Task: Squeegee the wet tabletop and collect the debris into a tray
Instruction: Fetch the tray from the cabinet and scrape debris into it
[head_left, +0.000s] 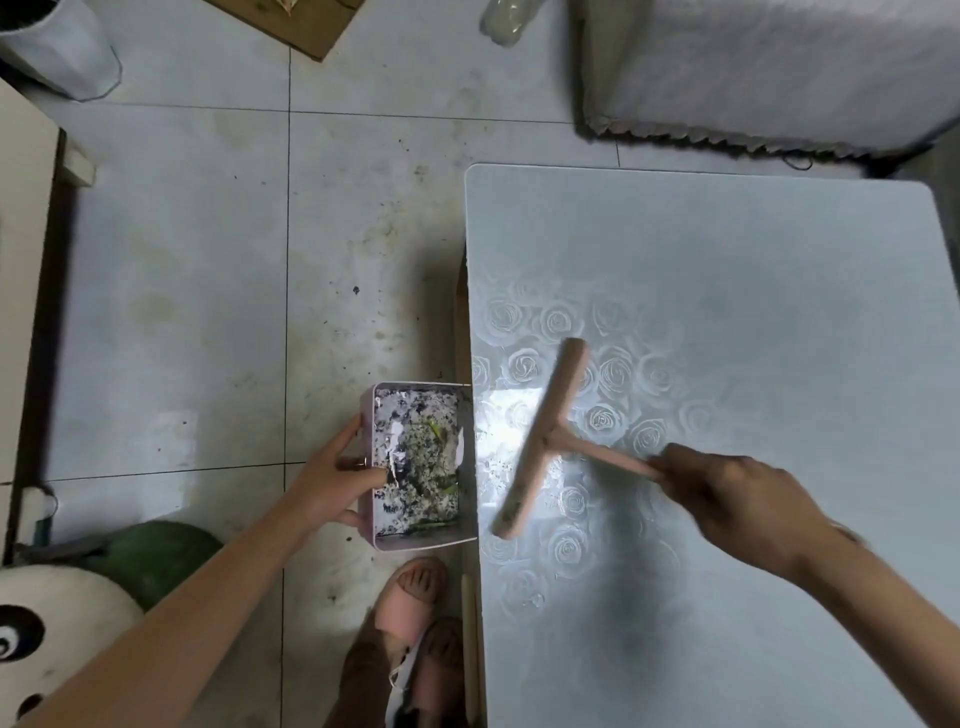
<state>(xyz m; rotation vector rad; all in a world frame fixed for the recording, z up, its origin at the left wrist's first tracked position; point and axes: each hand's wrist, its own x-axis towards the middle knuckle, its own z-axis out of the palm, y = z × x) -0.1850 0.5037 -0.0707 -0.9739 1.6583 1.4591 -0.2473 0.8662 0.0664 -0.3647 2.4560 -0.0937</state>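
Squeegee (540, 441) handle in blurred right hand's (737, 499) grip; left hand (332, 488) seemingly clasps debris-filled tray (423, 545).

Tabletop (727, 312): pale, glossy, rose-patterned, wet sheen near its left edge. Squeegee (540, 441): pink, T-shaped, blade lying diagonally on the tabletop just beside the left edge, handle running to the right. Right hand (737, 499): closed around the handle's end. Tray (368, 467): pink, rectangular, held against the table's left edge, above the tiled floor (208, 260). Debris (421, 467): dark specks, white scraps and green bits inside the tray. Left hand (332, 483): gripping the tray's left rim, thumb inside. Slippered feet (410, 613): below the tray.
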